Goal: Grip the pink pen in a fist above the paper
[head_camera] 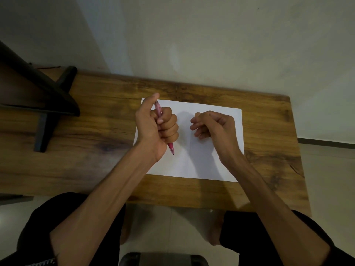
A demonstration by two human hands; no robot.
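At the far left a dark wooden stand point(48, 96) rests on the brown wooden worktop point(92, 143), well apart from the hands. Right of it, the left hand point(153, 129) is raised above the left part of a white sheet of paper point(201, 166) that lies flat in the middle of the worktop. Its fingers point(171, 129) are curled tight into a fist round a pink pen point(160, 114), thumb up along the far end of the barrel; the pen's tip point(173, 154) pokes out of the near side of the fist and points down toward the paper. Further right, the right hand point(215, 127) hovers over the right part of the sheet, fingers loosely curled with nothing in them, near the left hand but not touching it. Both bare forearms reach in from the near edge.
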